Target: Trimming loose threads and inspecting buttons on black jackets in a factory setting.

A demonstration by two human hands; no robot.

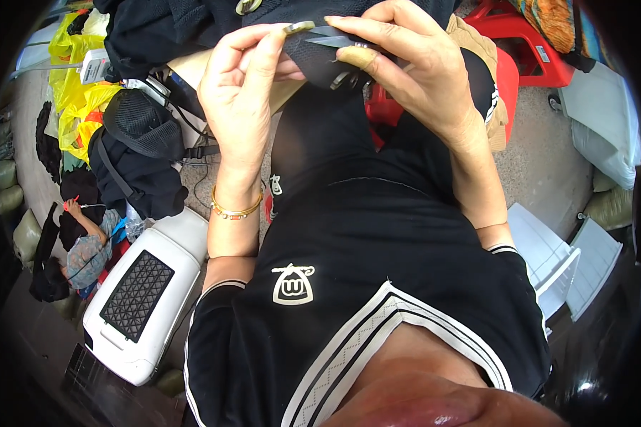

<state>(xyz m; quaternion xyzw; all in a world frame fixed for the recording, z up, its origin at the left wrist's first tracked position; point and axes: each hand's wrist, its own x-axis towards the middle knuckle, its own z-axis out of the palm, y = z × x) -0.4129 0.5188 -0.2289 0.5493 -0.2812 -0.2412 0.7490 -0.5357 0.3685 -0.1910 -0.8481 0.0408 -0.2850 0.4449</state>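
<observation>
My left hand (238,89), a gold bracelet on its wrist, pinches the edge of a black mesh fabric piece (312,62) between thumb and fingers. A small olive-beige strip (299,27) sticks out at those fingertips. From the right, my right hand (424,67) grips a pair of thread snips (329,40) between thumb and fingers. Their pointed metal blades are apart and lie close to the fabric and the strip; whether they touch either is unclear. Part of the fabric hangs below the blades, with a pale looped detail near my right thumb.
Dark cloth (185,32) is heaped beyond my hands. A black mesh cap (142,122) and yellow plastic bags (68,92) lie to the left. Nearer stands a white machine casing (146,299). Another person (89,249) works at far left. Red plastic stools (509,32) stand at right.
</observation>
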